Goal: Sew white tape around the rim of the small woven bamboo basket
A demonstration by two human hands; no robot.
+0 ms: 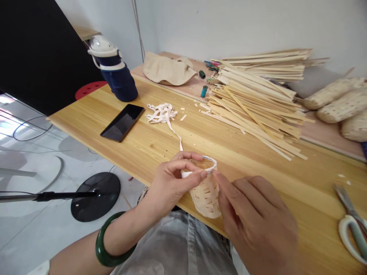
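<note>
A small woven basket (207, 200) of pale strips stands at the table's near edge, its mouth facing up and slightly tilted toward me. White tape with some dark thread edges its rim (211, 159). My left hand (172, 183) pinches the rim on its left side, thumb outside and fingers over the mouth. Against the rim's right side rests the index fingertip of my right hand (255, 214); its other fingers are curled in, and whatever they hold is hidden. From a loose heap of white tape (161, 114), one strand runs down behind my left hand.
A black phone (122, 123) and a navy bottle (120, 78) are at the left. Bundles of thin wooden strips (252, 107), a teal thread spool (204, 91) and a beige cloth (168, 69) lie farther back. Scissors (350, 217) and woven pieces (342, 101) are at the right.
</note>
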